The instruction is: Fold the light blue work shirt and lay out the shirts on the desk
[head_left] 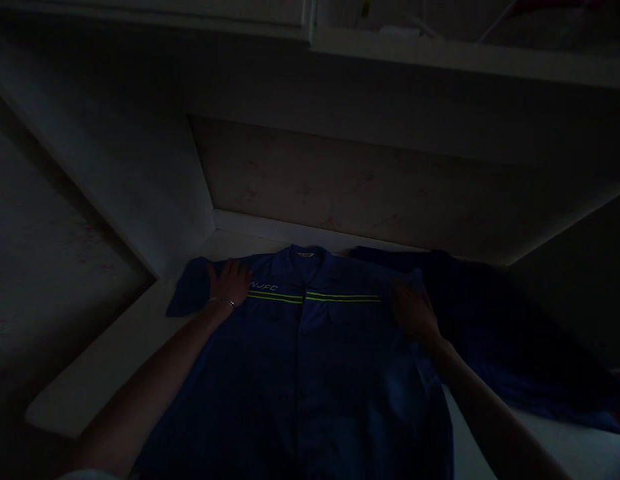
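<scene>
A blue work shirt (275, 353) lies spread out, front side up, its collar toward the wall. Two yellow-green stripes cross its chest, with pale lettering above them on the left. My left hand (230, 283) rests flat on the shirt near the left shoulder, fingers apart, a thin bracelet at the wrist. On the opposite shoulder, my right hand (415, 312) touches the cloth with its fingers extended; dim light blurs their outline. The shirt's lower hem runs out of view at the bottom.
A darker blue garment (490, 327) lies to the right, partly beneath the shirt's edge. Both are on a pale surface (115, 353) inside an alcove. Flower-patterned wallpaper (340, 180) covers the back wall. Overhead hangs a cabinet or shelf edge (440, 57). The light is very low.
</scene>
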